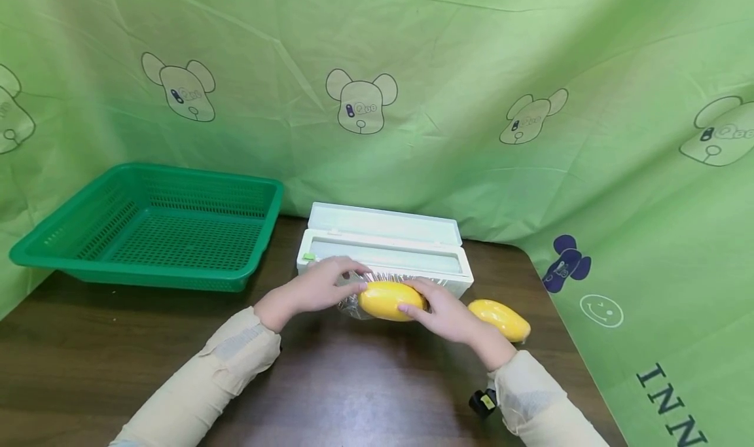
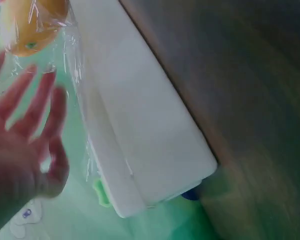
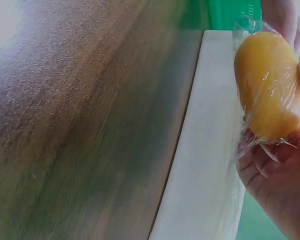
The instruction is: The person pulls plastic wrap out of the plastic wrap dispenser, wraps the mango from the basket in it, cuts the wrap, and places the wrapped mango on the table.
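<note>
A yellow mango with clear cling film around it is held up in front of a white cling film dispenser. My right hand grips its right end, thumb on the near side and fingers behind. At the other end, my left hand reaches beside the mango and the loose film, its fingers spread and fairly straight in the left wrist view. Film hangs between the mango and the dispenser, whose lid is up. A second yellow mango, shiny as if wrapped, lies beyond my right wrist.
A green plastic basket stands at the back left of the brown table. Behind the table hangs a green curtain with cartoon heads. A small black object shows by my right sleeve. The dispenser carries a green slider.
</note>
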`<state>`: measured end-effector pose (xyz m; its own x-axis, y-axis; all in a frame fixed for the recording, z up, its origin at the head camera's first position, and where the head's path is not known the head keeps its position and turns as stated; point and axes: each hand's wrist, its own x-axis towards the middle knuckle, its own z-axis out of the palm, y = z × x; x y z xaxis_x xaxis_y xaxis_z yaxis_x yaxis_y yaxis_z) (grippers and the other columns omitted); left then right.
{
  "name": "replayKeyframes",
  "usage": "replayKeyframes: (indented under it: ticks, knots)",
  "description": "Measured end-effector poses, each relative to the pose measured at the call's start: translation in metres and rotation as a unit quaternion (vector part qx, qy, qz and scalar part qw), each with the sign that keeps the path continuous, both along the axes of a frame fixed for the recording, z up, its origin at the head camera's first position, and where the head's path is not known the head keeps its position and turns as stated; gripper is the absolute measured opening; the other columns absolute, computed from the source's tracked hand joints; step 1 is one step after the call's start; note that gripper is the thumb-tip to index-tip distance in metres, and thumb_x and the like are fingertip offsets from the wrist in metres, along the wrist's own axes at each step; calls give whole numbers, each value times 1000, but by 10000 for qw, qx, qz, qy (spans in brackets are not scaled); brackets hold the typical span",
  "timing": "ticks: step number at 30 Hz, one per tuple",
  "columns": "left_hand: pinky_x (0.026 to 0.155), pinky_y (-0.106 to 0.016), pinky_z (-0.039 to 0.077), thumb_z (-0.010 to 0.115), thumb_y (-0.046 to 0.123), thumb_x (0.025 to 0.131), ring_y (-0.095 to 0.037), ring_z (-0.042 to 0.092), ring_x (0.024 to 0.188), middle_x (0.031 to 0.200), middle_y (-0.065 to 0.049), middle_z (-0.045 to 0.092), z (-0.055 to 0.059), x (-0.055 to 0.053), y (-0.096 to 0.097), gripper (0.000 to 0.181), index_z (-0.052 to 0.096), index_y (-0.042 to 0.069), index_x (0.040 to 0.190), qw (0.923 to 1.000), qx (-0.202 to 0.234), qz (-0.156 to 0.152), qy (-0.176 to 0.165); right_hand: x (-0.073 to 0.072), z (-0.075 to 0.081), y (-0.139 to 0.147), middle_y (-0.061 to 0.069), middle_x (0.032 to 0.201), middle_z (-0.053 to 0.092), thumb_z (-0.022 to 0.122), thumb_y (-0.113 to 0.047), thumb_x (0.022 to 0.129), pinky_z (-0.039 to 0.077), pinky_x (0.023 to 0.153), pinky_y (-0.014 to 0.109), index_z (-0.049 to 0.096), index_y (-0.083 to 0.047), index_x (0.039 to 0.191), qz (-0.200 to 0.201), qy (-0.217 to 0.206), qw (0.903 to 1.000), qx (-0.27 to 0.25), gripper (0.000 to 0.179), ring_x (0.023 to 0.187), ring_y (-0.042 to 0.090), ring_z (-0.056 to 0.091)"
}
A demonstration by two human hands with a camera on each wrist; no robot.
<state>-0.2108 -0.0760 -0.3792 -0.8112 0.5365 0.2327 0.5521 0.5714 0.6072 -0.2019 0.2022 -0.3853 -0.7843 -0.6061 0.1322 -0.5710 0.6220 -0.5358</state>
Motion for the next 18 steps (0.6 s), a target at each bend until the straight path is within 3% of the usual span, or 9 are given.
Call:
replayKeyframes:
  ticks: [3, 5, 7, 9, 12, 18]
  knots:
    - [93, -42, 51, 73, 17, 96, -24, 62, 105, 112, -4, 68, 2, 8, 7, 23, 72, 7, 117, 9942, 384, 81, 1004, -2, 2, 1, 7, 122, 65, 61, -30, 104, 48, 95, 48, 60, -2, 136, -37, -194, 9997, -141, 42, 107, 22, 58]
    - [91, -40, 53, 77, 15, 92, -24, 61, 104, 108, -4, 67, 3, 14, 16, 20, 72, 7, 110, 9854, 422, -175, 1638, -4, 4, 2, 7, 120, 65, 58, -28, 106, 48, 93, 47, 60, -3, 138, -83, -319, 9992, -237, 41, 104, 22, 58]
    - [88, -39, 53, 81, 19, 89, -23, 59, 106, 110, -4, 65, 3, 18, 25, 26, 72, 9, 111, 9786, 172, -459, 1998, -6, 6, 2, 6, 120, 66, 55, -29, 107, 48, 92, 46, 60, -3, 138, -148, -405, 9987, -284, 40, 103, 21, 58]
    - [87, -41, 52, 86, 24, 85, -22, 56, 113, 116, -3, 62, 1, 21, 32, 38, 70, 13, 118, 9762, -250, -522, 2091, -7, 8, 1, 6, 121, 66, 53, -30, 108, 48, 93, 46, 60, -4, 137, -190, -453, 9984, -296, 40, 104, 21, 59]
    - [85, -46, 51, 91, 25, 79, -23, 50, 124, 128, -4, 56, -1, 20, 38, 58, 63, 19, 129, 9772, -784, -326, 1947, -9, 10, 0, 5, 122, 66, 50, -31, 109, 47, 95, 47, 61, -5, 137, -149, -497, 9982, -301, 40, 107, 20, 59]
    - [80, -46, 55, 92, 8, 74, -27, 56, 117, 130, -7, 54, -2, 12, 40, 69, 57, 17, 134, 9797, -912, -277, 1762, -9, 13, -2, 3, 117, 67, 52, -32, 108, 48, 93, 45, 62, -5, 135, -111, -594, 9977, -294, 39, 102, 19, 59]
